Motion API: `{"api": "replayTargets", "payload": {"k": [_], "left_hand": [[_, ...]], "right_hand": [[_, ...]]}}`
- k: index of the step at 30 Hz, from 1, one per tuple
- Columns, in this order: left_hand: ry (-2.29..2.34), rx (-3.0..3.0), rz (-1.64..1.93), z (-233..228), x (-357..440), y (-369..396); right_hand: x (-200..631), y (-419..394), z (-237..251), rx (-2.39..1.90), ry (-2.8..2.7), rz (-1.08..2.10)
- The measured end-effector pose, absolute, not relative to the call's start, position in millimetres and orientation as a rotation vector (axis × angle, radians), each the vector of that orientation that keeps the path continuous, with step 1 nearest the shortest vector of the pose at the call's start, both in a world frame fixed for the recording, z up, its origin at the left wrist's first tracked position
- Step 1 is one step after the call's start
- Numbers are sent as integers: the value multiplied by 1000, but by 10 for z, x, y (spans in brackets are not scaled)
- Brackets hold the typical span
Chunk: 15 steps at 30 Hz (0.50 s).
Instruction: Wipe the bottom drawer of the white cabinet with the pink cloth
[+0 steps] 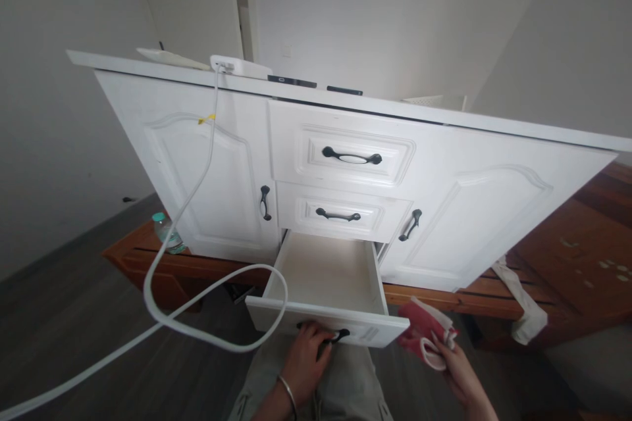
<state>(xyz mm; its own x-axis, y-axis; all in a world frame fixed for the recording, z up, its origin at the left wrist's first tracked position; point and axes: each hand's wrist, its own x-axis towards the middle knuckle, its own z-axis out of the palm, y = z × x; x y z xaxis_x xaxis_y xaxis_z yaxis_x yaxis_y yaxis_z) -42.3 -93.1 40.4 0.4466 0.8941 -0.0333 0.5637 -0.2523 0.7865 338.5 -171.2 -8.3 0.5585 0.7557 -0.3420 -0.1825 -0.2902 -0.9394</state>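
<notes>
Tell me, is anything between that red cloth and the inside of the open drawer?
Yes, the right side wall of the drawer; the red cloth, in the right hand, is outside it.

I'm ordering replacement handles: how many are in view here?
5: the top drawer handle, middle drawer handle, left door handle, right door handle, and bottom drawer handle, partly covered by the left hand. More may be hidden on unseen sides.

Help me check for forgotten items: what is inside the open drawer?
I see only pale floor and side walls in the open drawer; its back end is covered by the middle drawer front.
</notes>
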Motion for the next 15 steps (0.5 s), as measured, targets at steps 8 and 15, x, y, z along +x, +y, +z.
{"api": "replayTargets", "payload": {"k": [8, 15], "left_hand": [[1071, 1726, 672, 567, -586, -1008], [911, 1250, 458, -165, -682, -956]], "right_hand": [[2896, -921, 1479, -1563, -1257, 943], [1532, 558, 1472, -1640, -2099, 885]]}}
